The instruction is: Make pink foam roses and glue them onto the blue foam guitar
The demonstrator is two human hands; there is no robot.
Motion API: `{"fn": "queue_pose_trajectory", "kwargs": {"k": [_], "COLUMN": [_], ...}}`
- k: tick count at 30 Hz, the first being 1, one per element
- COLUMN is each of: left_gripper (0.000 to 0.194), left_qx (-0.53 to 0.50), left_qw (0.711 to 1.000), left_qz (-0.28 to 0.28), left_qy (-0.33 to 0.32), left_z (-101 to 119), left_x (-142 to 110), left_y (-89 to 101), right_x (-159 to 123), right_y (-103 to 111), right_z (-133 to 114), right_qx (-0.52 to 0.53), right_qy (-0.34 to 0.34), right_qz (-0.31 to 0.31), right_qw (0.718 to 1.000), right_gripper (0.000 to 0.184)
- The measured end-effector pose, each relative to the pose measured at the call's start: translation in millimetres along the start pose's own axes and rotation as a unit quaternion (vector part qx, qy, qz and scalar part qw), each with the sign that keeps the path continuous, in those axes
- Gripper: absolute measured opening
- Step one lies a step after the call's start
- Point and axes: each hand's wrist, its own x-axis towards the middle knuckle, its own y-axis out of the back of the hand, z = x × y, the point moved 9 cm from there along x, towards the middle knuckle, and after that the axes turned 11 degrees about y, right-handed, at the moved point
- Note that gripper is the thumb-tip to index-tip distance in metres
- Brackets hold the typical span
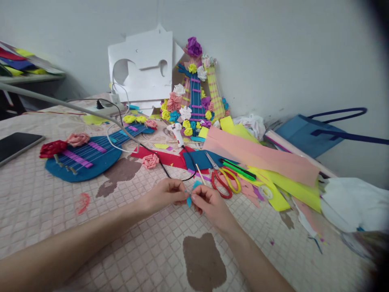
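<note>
Between my hands, above the table, is a small piece of light-blue craft paper (197, 184), partly hidden by the fingers. The fingertips of my left hand (170, 192) pinch one side of it. My right hand (209, 202) pinches it from the other side, with the thumb close to the left fingertips. Just beyond the hands lie red-and-yellow-handled scissors (223, 182), blades pointing away, and a thin wooden stick (200, 174). A white glue gun (176, 134) stands further back, its black cord curving toward my left hand. A pink paper flower (150, 161) rests left of the cord.
At left lies a blue guitar-shaped craft (112, 156) with paper flowers, near a phone (18, 144). Flower-covered guitar crafts (196, 97) lean on the wall. Pink paper sheets (261, 156), a green cutter (238, 169) and a tape roll (265, 192) lie right. A white cable (75, 101) crosses the left.
</note>
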Motion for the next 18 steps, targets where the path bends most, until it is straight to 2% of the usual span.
{"fn": "queue_pose_trajectory", "kwargs": {"k": [4, 12, 18], "left_gripper": [0.027, 0.027, 0.035], "left_qx": [0.005, -0.018, -0.018], "left_qw": [1.0, 1.0, 1.0], "left_qz": [0.017, 0.003, 0.02], "left_qy": [-0.001, 0.007, 0.013], "left_z": [-0.1, -3.1, -2.7], "left_x": [-0.1, 0.2, -0.1], "left_y": [2.4, 2.9, 6.1], "right_x": [-0.2, -0.4, 1.3], "right_y": [-0.2, -4.5, 3.6], "right_z": [-1.2, 1.7, 0.4], "right_qx": [-0.005, 0.01, -0.012], "right_qy": [0.004, 0.004, 0.018], "right_qz": [0.001, -0.016, 0.01], "right_qw": [1.0, 1.0, 1.0], "right_gripper": [0.019, 0.015, 0.014]}}
